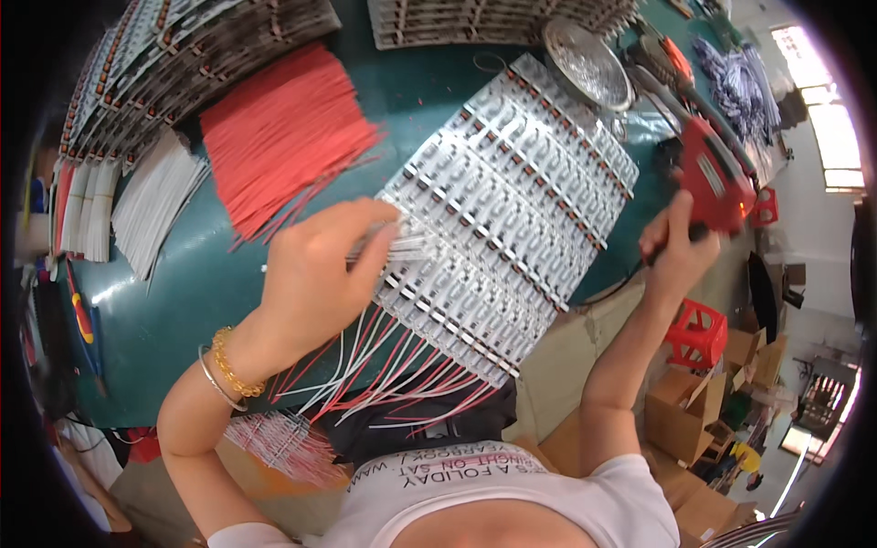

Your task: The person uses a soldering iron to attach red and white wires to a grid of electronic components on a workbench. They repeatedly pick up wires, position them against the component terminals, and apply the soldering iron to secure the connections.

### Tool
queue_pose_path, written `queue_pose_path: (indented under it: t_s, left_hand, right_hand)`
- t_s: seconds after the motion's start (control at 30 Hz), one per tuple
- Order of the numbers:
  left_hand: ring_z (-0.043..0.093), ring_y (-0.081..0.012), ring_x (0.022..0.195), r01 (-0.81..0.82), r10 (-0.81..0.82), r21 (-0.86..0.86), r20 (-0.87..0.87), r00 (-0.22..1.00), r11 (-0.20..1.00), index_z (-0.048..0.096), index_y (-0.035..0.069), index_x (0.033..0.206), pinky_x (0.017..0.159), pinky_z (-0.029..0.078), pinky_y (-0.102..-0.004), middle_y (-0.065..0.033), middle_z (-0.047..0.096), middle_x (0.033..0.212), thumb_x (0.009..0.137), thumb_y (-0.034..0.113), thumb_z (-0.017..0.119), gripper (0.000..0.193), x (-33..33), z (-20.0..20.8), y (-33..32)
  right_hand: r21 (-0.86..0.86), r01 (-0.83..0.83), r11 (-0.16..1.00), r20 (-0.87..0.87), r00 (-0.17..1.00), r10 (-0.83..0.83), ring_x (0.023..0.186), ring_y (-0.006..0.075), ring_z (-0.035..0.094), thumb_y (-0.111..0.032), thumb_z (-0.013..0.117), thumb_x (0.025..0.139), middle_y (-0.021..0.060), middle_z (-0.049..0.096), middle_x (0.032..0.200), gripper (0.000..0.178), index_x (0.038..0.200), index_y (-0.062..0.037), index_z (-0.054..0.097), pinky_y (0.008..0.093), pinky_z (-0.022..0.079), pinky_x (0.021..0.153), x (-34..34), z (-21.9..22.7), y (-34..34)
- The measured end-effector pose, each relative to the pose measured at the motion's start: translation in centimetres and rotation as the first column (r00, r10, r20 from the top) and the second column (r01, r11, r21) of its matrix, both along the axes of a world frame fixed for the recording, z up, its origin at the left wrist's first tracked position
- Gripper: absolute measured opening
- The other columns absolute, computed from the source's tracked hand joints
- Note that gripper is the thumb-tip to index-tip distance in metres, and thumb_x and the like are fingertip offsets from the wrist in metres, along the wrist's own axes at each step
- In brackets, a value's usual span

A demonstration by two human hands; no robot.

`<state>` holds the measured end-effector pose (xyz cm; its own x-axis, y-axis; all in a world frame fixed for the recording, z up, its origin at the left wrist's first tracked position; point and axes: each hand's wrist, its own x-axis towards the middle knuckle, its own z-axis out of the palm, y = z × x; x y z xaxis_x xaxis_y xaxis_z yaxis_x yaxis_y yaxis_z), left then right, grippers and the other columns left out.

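My left hand (320, 265) is over the left edge of a large silvery board (498, 210). Its thumb and forefinger are closed round a small bundle of thin white wires (413, 247), whose ends reach onto the board. Rows of small metal parts cover the board, crossed by dark strips with orange-brown pieces. From its near edge hang red and white wires (393, 370). My right hand (678, 247), raised to the right of the board, grips a red pistol-shaped tool (715, 178) by its handle. The tool's tip is hard to make out.
Red wires (283, 137) lie in a broad pile on the green table (183, 310), beside white wire bundles (155, 201). Similar boards (196, 55) are stacked behind. A round metal dish (589, 66) sits at the board's far corner. A red stool (697, 334) and cardboard boxes (681, 402) stand right.
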<state>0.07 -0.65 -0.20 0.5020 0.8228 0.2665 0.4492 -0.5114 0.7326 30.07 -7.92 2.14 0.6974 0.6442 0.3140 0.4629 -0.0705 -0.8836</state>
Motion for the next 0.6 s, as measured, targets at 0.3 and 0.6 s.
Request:
queue_pose_path:
  t_s: [0.3,0.6]
  left_hand:
    - [0.056,-0.018,0.064,0.031,-0.031,0.044,0.01,0.999,0.999,0.059,-0.002,0.076,0.053,0.045,-0.0261,-0.0087,0.057,0.08,0.076,0.001,0.067,0.009,0.0,0.4,-0.4]
    - [0.057,-0.0181,0.062,-0.039,0.052,0.142,-0.088,0.995,0.989,0.055,0.002,0.072,0.05,0.045,-0.0268,-0.0073,0.057,0.081,0.074,-0.001,0.067,0.012,1.5,-0.3,-1.6]
  right_hand:
    - [0.281,-0.302,0.911,-0.249,0.894,0.373,0.037,0.0107,0.04,-0.04,0.058,0.089,0.0005,0.043,0.049,0.062,0.124,0.0083,0.04,0.0249,0.036,0.041,-2.2,-1.1,-8.7]
    - [0.104,-0.398,0.911,-0.439,0.804,0.401,0.036,0.0116,0.04,-0.065,0.056,0.077,-0.0004,0.043,0.046,0.087,0.123,0.0065,0.04,0.0259,0.036,0.04,-8.3,-2.4,-12.9]
